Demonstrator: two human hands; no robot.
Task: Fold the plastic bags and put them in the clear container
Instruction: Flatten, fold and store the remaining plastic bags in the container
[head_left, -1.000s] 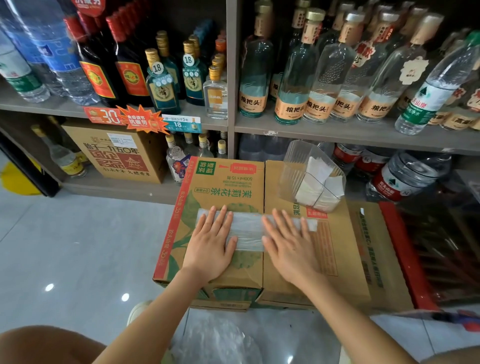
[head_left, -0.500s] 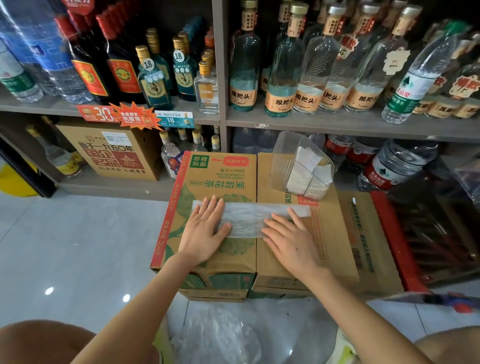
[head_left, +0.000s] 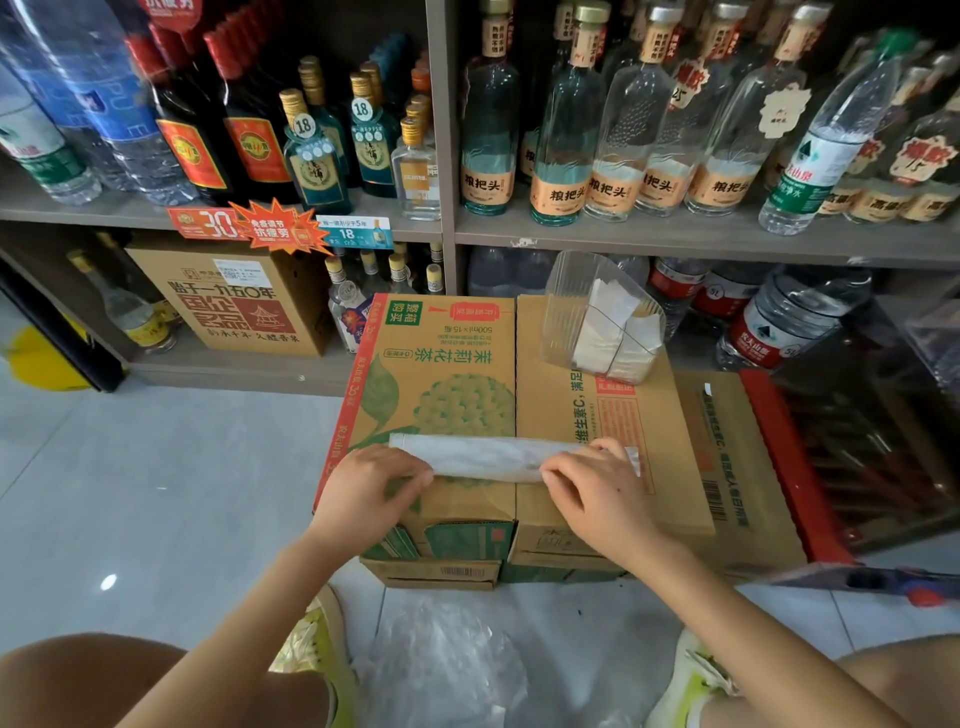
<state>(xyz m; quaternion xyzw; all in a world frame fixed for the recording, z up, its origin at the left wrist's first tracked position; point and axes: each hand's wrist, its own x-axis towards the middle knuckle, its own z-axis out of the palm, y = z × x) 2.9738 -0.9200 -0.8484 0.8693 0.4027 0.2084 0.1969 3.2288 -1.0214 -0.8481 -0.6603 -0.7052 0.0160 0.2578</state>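
Plastic bag (head_left: 488, 458): folded into a long narrow strip, lying across two cardboard cartons (head_left: 447, 379) at frame centre. Left hand (head_left: 369, 493) pinches its left end and right hand (head_left: 597, 493) its right end, fingers curled over the near edge. Clear container (head_left: 563, 312): on the right carton, above centre, holding folded bags (head_left: 613, 332). Loose plastic (head_left: 441, 660): floor, bottom centre, between shoes (head_left: 691, 680). Liquor bottles (head_left: 563, 130): shelves along the top.
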